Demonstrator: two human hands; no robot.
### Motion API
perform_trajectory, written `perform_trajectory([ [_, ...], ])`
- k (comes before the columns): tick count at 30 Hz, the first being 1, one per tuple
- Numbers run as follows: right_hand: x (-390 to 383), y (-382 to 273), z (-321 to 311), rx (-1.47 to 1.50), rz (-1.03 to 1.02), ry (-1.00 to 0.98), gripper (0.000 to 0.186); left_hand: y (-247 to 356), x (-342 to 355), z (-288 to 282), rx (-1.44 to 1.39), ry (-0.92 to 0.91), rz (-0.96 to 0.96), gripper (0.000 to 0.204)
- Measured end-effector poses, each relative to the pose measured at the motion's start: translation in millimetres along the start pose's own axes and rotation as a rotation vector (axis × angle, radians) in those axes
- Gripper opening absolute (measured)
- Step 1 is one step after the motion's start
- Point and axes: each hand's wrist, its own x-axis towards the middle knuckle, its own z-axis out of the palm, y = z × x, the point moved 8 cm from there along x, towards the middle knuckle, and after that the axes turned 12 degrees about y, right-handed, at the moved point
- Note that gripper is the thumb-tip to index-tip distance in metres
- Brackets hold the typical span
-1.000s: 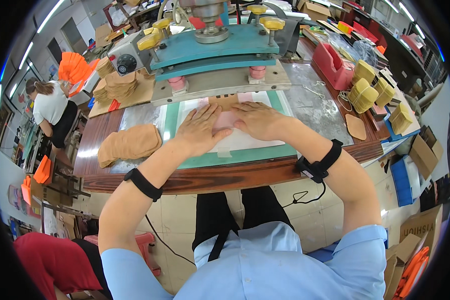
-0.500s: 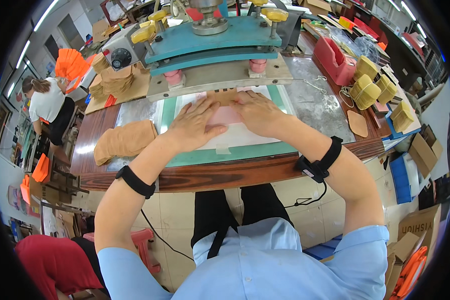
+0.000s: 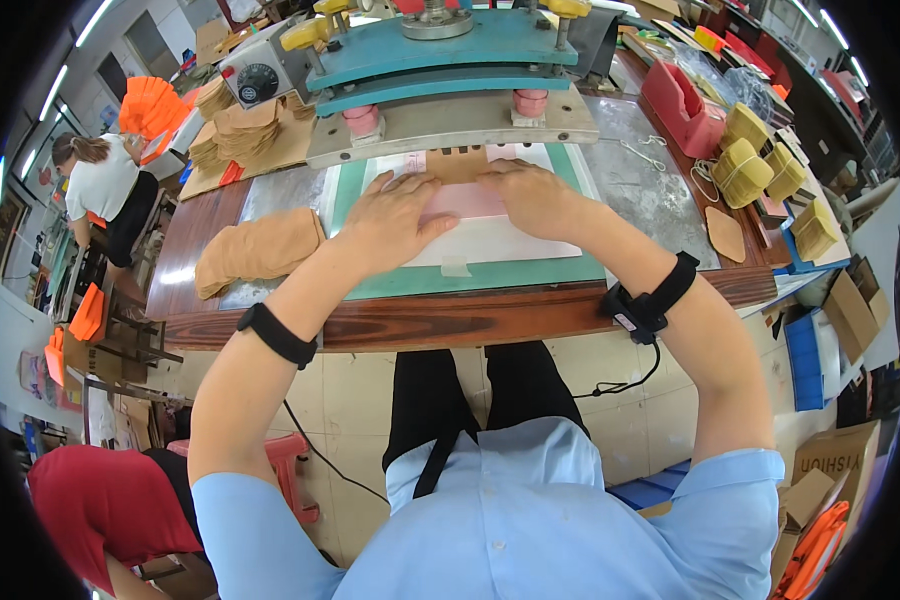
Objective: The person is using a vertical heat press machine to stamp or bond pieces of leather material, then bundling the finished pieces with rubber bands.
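Below the raised head of a teal press (image 3: 445,45), a white sheet (image 3: 490,238) lies on a green board (image 3: 515,275), with a tan piece (image 3: 455,163) and a pink strip (image 3: 465,203) on it. My left hand (image 3: 390,220) rests open at the left of these pieces, fingers apart, thumb at the pink strip. My right hand (image 3: 540,200) rests on their right end, fingers slightly bent, tips at the tan piece's edge. Both hands partly cover the pieces. A pile of tan cut pieces (image 3: 255,255) lies left of the board.
More tan stacks (image 3: 240,135) are behind left. A red holder (image 3: 680,115), yellow bundles (image 3: 740,170), cords (image 3: 650,160) and a loose tan piece (image 3: 725,235) are at right. A co-worker (image 3: 100,190) sits at left; another person's red-clad body (image 3: 100,510) is at lower left.
The bench and hands appear higher in the picture, as the view has shifted. My right fingers have bent more over the tan piece and pink strip; my left hand still lies on them.
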Motion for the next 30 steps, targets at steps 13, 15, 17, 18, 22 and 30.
perform_trajectory([
  [13,-145.0,-117.7,-60.9,0.924,-0.073,-0.434,0.031,121.9,-137.4,-57.5,-0.862,-0.462,-0.321,0.023],
  [15,-177.6,-108.3,-31.4,1.006,0.134,-0.581,0.033,143.8,-193.0,-15.3,-0.971,-0.801,-0.304,0.031],
  [17,-212.7,-87.1,20.9,1.080,0.356,-0.723,0.035,135.9,-223.6,29.0,-0.973,-0.778,-0.311,0.033],
  [18,-232.6,-74.2,50.4,1.116,0.481,-0.794,0.037,117.5,-229.9,57.2,-1.102,-0.715,-0.540,0.033],
  [22,-226.5,29.5,135.5,1.846,1.066,0.299,0.035,30.4,-231.7,133.3,-1.998,0.060,-1.317,0.046],
  [30,-173.5,-1.9,100.3,2.356,0.996,1.061,0.035,-3.0,-169.3,106.0,-2.501,1.041,-0.905,0.039],
])
